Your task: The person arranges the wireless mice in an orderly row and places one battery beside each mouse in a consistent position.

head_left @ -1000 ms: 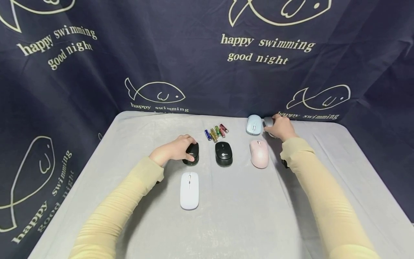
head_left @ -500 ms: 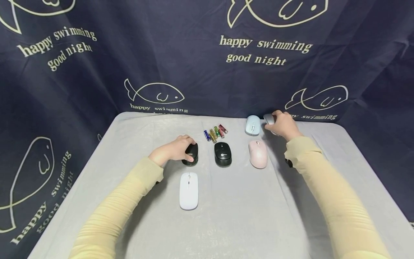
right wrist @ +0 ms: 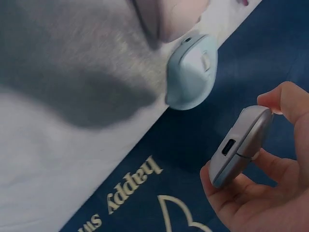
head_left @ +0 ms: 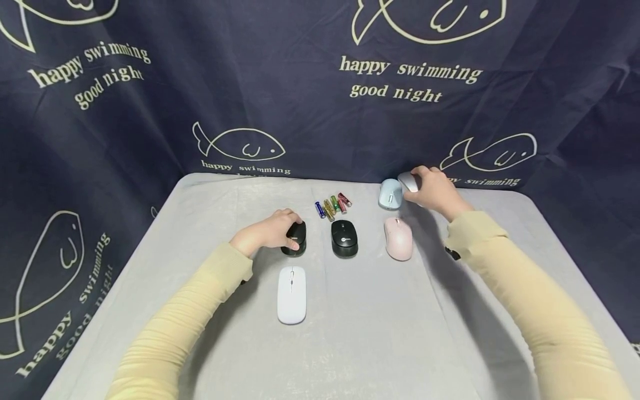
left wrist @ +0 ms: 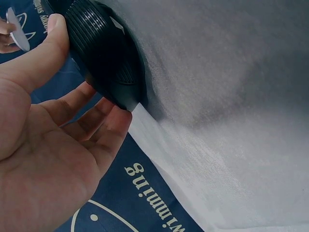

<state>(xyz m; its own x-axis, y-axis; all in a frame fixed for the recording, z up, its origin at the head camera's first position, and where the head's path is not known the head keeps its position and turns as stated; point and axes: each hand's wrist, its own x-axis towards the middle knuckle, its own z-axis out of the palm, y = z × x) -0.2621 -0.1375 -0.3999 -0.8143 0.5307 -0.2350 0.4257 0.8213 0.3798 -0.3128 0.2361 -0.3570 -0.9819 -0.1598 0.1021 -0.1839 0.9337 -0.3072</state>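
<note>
My left hand (head_left: 270,229) grips a black mouse (head_left: 300,231) left of the table's middle. In the left wrist view the thumb lies on one side of the black mouse's ribbed body (left wrist: 104,50) and the fingertips on the other. At the back right, my right hand (head_left: 437,190) holds a grey mouse (head_left: 408,181) just beside the light blue mouse (head_left: 390,195). The right wrist view shows the grey mouse (right wrist: 241,142) tilted and raised between thumb and fingers, its charging port visible. Nearer the front lies a pink mouse (head_left: 399,240).
A second black mouse (head_left: 344,240) stands mid-table, with several small coloured batteries (head_left: 329,206) behind it. A flat white mouse (head_left: 292,297) lies in front of the left hand. Behind the grey-covered table (head_left: 370,333) hangs a dark blue curtain (head_left: 310,94) printed with fish.
My right hand has lifted the grey mouse and moved it slightly left and up, closer to the light blue mouse. The left hand stays on the black mouse.
</note>
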